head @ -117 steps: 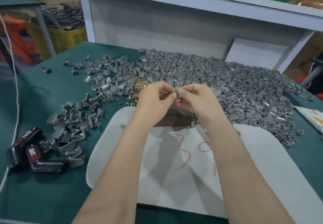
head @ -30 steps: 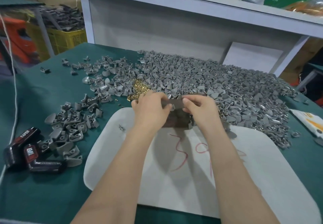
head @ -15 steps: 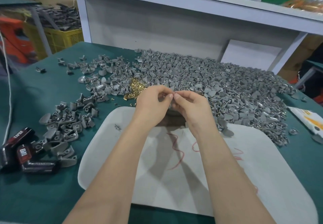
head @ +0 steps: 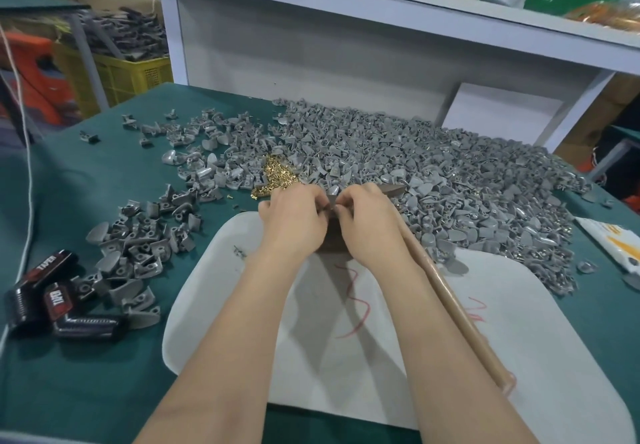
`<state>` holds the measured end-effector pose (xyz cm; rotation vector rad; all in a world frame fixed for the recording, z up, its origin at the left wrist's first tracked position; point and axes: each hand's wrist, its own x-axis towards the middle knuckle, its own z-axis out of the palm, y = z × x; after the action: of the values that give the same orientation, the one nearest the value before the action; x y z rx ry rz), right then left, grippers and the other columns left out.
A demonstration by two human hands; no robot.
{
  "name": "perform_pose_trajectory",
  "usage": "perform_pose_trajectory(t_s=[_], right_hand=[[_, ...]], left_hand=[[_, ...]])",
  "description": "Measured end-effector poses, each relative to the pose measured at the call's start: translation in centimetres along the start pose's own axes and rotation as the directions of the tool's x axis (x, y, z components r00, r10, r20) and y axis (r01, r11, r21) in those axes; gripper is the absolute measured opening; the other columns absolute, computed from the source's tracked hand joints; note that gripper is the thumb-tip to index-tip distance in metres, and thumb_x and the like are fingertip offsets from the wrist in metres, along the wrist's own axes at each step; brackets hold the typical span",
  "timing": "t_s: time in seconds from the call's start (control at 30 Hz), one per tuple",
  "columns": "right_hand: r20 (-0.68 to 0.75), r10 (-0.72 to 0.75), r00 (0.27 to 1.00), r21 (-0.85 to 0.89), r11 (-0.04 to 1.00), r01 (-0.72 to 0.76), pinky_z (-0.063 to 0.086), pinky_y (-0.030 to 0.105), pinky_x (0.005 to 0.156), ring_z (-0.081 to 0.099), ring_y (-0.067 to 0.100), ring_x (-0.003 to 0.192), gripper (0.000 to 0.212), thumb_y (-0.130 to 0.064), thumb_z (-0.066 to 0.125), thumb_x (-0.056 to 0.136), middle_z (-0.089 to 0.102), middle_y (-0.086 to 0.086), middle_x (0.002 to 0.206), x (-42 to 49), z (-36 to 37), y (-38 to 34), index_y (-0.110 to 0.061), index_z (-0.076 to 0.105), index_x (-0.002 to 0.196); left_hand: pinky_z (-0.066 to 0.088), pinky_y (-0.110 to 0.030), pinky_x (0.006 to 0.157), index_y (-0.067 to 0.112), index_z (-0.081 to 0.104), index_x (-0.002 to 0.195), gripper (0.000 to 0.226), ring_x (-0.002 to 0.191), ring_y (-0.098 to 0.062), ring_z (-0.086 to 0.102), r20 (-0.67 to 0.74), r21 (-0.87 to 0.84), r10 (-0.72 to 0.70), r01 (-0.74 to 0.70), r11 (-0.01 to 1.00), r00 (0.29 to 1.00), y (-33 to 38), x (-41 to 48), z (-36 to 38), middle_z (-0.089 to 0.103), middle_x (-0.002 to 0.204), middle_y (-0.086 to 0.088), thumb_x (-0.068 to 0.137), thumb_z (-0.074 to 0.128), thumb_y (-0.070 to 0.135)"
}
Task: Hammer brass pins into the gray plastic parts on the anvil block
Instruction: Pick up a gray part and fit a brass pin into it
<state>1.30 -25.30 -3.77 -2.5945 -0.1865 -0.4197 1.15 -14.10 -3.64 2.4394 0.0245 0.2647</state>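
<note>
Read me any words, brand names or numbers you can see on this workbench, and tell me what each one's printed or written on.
"TAPER": white letters on the red label of the upper black pack, far left.
Second black pack: similar red label, letters sideways, too blurred to read.
White board: red scrawl, perhaps digits, not legible.
White packet, far right: orange print, too blurred to read.

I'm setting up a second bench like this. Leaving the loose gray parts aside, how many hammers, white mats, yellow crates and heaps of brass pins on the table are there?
Hammer: 1
White mat: 1
Yellow crate: 1
Heap of brass pins: 1
Total: 4
</note>
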Motion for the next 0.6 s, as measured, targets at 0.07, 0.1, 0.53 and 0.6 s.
perform_pose_trajectory(t_s=[0.07, 0.1, 0.53, 0.6], right_hand=[[0.022, 0.019, 1.000, -0.021, 1.000, -0.019, 0.032, 0.030, 0.084, 0.051, 0.027, 0.101, 0.010, -0.015, 0.053, 0.093, 0.053, 0.009, 0.108, 0.18, -0.07, -0.13, -0.012, 0.061, 0.098], [0.024, 0.031, 0.999, -0.012, 0.999, -0.031, 0.033, 0.030, 0.083, 0.052, 0.027, 0.100, 0.010, -0.015, 0.054, 0.092, 0.053, 0.008, 0.107, 0.23, -0.10, -0.17, -0.012, 0.062, 0.097], [-0.017, 0.016, 1.000, -0.027, 0.999, -0.016, 0.032, 0.029, 0.076, 0.053, 0.024, 0.092, 0.007, -0.011, 0.056, 0.089, 0.055, 0.007, 0.099, 0.29, -0.16, -0.20, -0.009, 0.063, 0.089], [-0.012, 0.004, 1.000, -0.059, 0.998, -0.005, 0.031, 0.028, 0.075, 0.053, 0.024, 0.093, 0.007, -0.010, 0.056, 0.089, 0.056, 0.007, 0.099, 0.43, -0.28, -0.27, -0.009, 0.063, 0.090]], left_hand=[[0.031, -0.035, 0.089, 0.031, 0.066, 0.092, 0.010, 0.112, -0.027, 0.051, -0.001, -0.001, 0.002, -0.002, 1.000, 1.000, 0.00, 0.01, 0.05, 0.067, 0.104, 0.005, 0.090, 0.058, 0.026], [0.031, -0.035, 0.089, 0.031, 0.066, 0.092, 0.010, 0.112, -0.027, 0.051, 0.000, -0.002, 0.002, -0.002, 1.000, 1.000, 0.00, 0.00, 0.06, 0.067, 0.104, 0.004, 0.090, 0.058, 0.026], [0.029, -0.034, 0.085, 0.029, 0.068, 0.092, 0.009, 0.111, -0.027, 0.051, -0.023, -0.001, 0.011, -0.011, 1.000, 1.000, -0.08, 0.08, 0.28, 0.067, 0.103, 0.003, 0.090, 0.060, 0.028], [0.028, -0.034, 0.084, 0.028, 0.068, 0.092, 0.009, 0.110, -0.028, 0.050, -0.024, 0.003, 0.014, -0.014, 1.000, 1.000, -0.05, 0.07, 0.26, 0.067, 0.103, 0.003, 0.090, 0.060, 0.028]])
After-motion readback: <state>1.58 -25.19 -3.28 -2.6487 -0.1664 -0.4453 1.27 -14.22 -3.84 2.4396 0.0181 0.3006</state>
